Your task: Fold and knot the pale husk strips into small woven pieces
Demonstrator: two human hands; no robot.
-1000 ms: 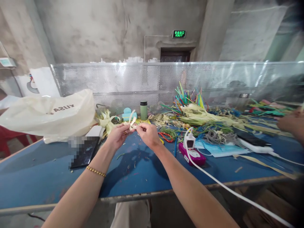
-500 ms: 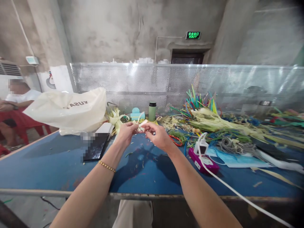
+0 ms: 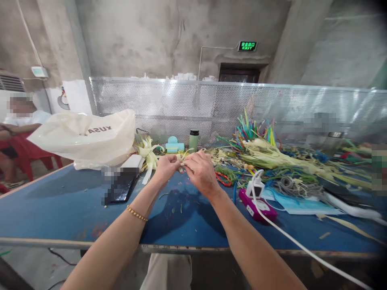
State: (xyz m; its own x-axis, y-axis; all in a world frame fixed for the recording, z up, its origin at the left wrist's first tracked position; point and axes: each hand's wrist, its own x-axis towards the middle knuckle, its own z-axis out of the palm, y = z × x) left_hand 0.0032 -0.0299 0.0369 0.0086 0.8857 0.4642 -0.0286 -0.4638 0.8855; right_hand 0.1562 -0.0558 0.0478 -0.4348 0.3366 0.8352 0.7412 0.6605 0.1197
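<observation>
One pale strip (thin, curling) is pinched between left hand and right hand.

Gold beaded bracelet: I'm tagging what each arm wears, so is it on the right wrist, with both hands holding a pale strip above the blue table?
Not quite: the head view shows the gold beaded bracelet on the left wrist. The left hand and right hand do hold a pale strip above the blue table.
</observation>
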